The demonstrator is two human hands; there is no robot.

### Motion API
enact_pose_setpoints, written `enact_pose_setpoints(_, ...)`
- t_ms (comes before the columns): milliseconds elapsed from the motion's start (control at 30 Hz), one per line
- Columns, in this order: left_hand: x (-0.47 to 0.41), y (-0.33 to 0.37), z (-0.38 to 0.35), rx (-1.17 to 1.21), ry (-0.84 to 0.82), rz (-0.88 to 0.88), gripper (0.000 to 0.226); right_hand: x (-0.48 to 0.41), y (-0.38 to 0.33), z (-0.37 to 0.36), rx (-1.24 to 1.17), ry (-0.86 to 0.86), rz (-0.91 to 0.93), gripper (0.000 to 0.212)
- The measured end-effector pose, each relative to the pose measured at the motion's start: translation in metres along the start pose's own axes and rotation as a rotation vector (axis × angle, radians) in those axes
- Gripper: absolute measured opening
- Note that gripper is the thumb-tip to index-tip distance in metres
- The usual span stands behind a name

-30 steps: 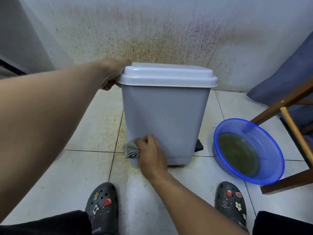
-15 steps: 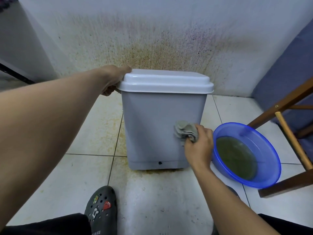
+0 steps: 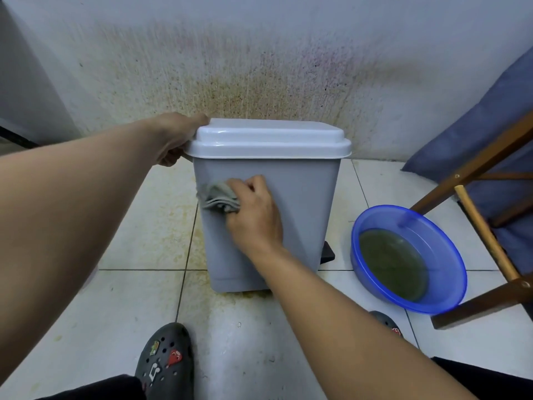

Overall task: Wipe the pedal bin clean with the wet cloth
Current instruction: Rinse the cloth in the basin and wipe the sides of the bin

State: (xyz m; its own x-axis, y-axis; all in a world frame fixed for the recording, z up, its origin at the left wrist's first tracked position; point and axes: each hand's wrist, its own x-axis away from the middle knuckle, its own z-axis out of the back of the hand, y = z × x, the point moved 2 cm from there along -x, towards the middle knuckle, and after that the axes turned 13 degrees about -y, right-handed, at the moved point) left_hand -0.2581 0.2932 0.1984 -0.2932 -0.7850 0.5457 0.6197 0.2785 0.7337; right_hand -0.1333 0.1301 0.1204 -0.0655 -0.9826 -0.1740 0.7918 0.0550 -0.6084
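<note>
A grey pedal bin (image 3: 302,197) with a pale closed lid (image 3: 271,140) stands on the tiled floor against a stained wall. Its black pedal (image 3: 328,252) pokes out at the lower right. My left hand (image 3: 176,137) grips the lid's left edge and holds the bin steady. My right hand (image 3: 253,215) presses a crumpled grey wet cloth (image 3: 219,197) against the upper left part of the bin's facing side. The cloth reaches the bin's left corner.
A blue basin (image 3: 450,249) of murky greenish water sits on the floor right of the bin. A wooden chair frame (image 3: 484,226) with a blue cushion (image 3: 476,125) stands at the far right. My grey clogs (image 3: 164,359) are near the bottom edge. Yellowish stains mark the floor.
My right hand swept the cloth from the bin's lower left to its right edge, then back up to the upper left. My left hand stayed on the lid.
</note>
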Motion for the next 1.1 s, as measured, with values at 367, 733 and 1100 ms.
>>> enact_pose_setpoints(367,0.002,0.001,0.0,-0.02,-0.001,0.001,0.042,0.017,0.112,0.114,0.114,0.386,-0.018,0.053)
enact_pose_setpoints(733,0.003,0.002,-0.002,-0.014,-0.003,0.003,0.041,0.112,0.173,0.023,0.104,-0.049,-0.142,0.059)
enact_pose_setpoints(1100,0.001,0.002,0.001,-0.027,0.016,-0.001,0.039,0.116,0.156,0.014,0.231,-0.067,-0.099,0.047)
